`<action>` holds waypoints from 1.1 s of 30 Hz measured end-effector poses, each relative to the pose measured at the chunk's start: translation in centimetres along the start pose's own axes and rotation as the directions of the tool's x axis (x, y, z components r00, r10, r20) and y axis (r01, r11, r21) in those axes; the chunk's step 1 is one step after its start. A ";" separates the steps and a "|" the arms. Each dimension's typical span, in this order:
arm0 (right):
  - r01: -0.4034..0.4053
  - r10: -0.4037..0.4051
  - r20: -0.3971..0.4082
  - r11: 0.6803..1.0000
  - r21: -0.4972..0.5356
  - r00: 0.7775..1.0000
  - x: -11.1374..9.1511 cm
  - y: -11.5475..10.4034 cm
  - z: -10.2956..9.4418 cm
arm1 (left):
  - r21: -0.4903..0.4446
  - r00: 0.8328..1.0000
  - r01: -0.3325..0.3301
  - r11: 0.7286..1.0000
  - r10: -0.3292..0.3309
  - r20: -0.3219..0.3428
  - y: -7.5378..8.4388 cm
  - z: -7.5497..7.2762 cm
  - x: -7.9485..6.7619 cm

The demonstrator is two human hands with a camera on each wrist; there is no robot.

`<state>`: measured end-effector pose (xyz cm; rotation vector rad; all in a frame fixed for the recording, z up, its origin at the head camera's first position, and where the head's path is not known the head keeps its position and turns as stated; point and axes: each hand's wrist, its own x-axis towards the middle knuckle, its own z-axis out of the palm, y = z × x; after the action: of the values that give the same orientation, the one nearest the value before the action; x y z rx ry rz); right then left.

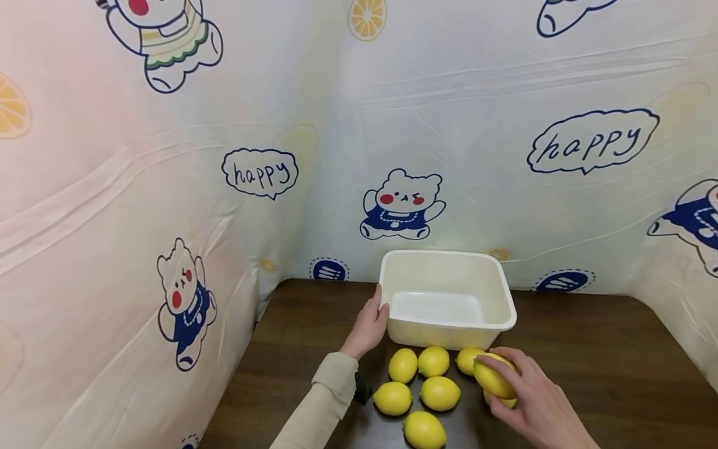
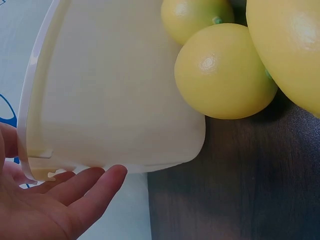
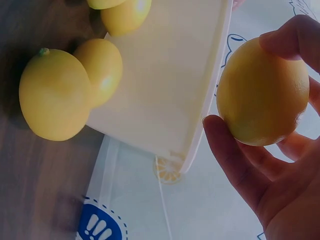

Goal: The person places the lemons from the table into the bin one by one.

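Observation:
My right hand [image 1: 533, 393] holds a yellow lemon [image 1: 495, 376] between thumb and fingers. In the right wrist view this lemon [image 3: 263, 92] hangs in the fingers, raised off the table. Beneath it in the head view, another lemon is mostly hidden. A white rectangular plastic basin [image 1: 449, 337] stands behind the lemons, with nothing inside it. At its left side, my left hand [image 1: 367, 325] grips the rim and wall, and the left wrist view shows the fingers [image 2: 97, 192] along the outside. Several more lemons, among them one lemon [image 1: 440, 393], lie on the table in front of the basin.
The dark brown wooden table [image 1: 589, 349] carries everything. A pale printed cloth [image 1: 477, 156] with bears and "happy" bubbles hangs behind it and along both sides. The basin's far side stands close to this cloth. A dark band [image 1: 363, 388] circles the left wrist.

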<state>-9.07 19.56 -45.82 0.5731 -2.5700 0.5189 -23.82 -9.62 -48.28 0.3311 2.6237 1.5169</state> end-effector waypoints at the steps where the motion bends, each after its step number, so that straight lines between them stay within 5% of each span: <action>1: -0.001 0.001 0.002 1.000 -0.003 1.000 0.0 0.0 -0.1 | 0.002 1.000 -0.001 1.000 0.001 -0.001 0.0 0.0 0.0; 18: -0.035 0.035 0.023 0.999 -0.024 0.999 0.6 0.4 -1.1 | 0.000 1.000 0.000 1.000 0.000 -0.004 0.0 0.1 0.0; 33: 0.047 -0.049 -0.086 0.999 -0.024 0.995 1.7 1.5 -1.9 | -0.030 0.998 0.069 0.997 -0.069 0.003 0.3 0.1 -0.4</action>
<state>-10.54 21.15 -43.82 0.5900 -2.4710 0.4884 -23.37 -9.49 -48.11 0.2372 2.5793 1.5317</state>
